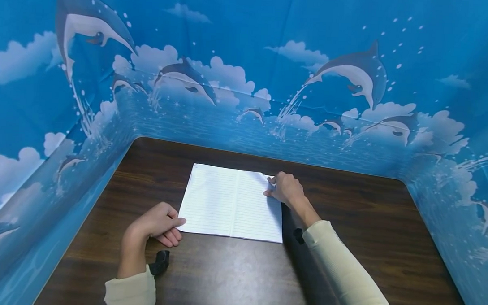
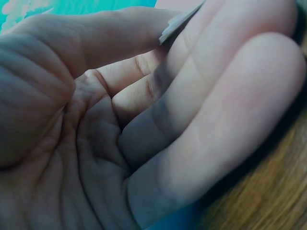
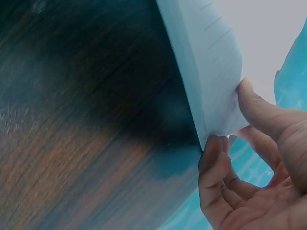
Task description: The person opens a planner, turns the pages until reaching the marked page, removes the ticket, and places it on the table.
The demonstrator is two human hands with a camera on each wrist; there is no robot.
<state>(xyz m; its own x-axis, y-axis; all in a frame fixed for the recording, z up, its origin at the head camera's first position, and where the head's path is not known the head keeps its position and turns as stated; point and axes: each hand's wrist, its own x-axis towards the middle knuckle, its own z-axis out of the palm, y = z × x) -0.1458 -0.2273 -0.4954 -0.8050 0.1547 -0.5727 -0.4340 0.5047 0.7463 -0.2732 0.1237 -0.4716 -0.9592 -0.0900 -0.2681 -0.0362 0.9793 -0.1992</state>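
Note:
An open notebook [image 1: 214, 201] with lined white pages lies on the dark wooden table, its centre fold running away from me. My left hand [image 1: 161, 223] pinches the near left corner between thumb and fingers; in the left wrist view a sliver of page edges [image 2: 177, 26] shows between them. At the far right corner is my right hand [image 1: 286, 188]. In the right wrist view, its thumb [image 3: 261, 108] presses the edge of a curved-up page [image 3: 211, 62], while the fingertips hold the corner of the pages below.
The brown wood-grain table [image 1: 366, 219] extends around the notebook on every side. A blue curtain [image 1: 237, 103] printed with dolphins and clouds borders its back and sides. Small black devices [image 1: 159, 262] are worn at both wrists, beside pale yellow sleeves [image 1: 132, 287].

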